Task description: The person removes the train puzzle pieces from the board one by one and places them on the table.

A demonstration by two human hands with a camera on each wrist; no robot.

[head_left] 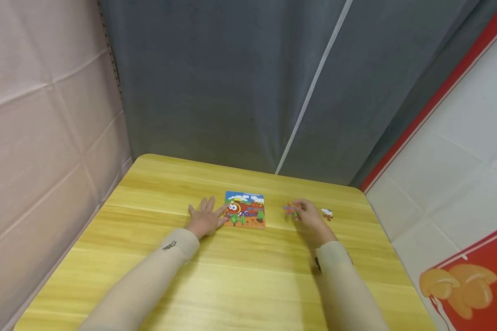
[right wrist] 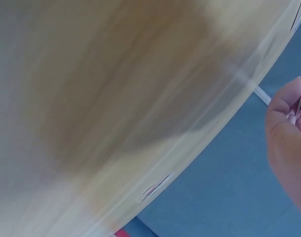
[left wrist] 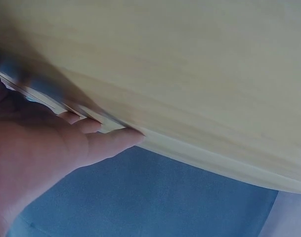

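Square cartoon train jigsaw puzzle board [head_left: 245,209], blue sky w/ white clouds on top, red round-faced engine in the middle, orange ground + small green trees at bottom; lies flat near centre of the yellow wood-grain table [head_left: 232,285], towards its far edge. Left hand [head_left: 205,218] flat on the table, fingers spread and straight, thumb tip touching the board's left edge; left wrist view shows same, fingers [left wrist: 108,140] laid out along the tabletop. Right hand [head_left: 308,215] to the right of the board, apart from it, fingers curled, pinching a small multicolour puzzle piece [head_left: 290,209] just above or on the table, can't tell which. Right wrist view blurry, only thumb and a thin piece edge seen. Another small white-and-red loose puzzle piece [head_left: 327,214] lies on the table just right of right hand, not touching. Nothing between hands and board. Behind the table: grey curtain [head_left: 240,82], pink cloth wall [head_left: 41,128] on left, white-and-red banner [head_left: 464,184] on right. Both arms in beige sleeves [head_left: 149,280]
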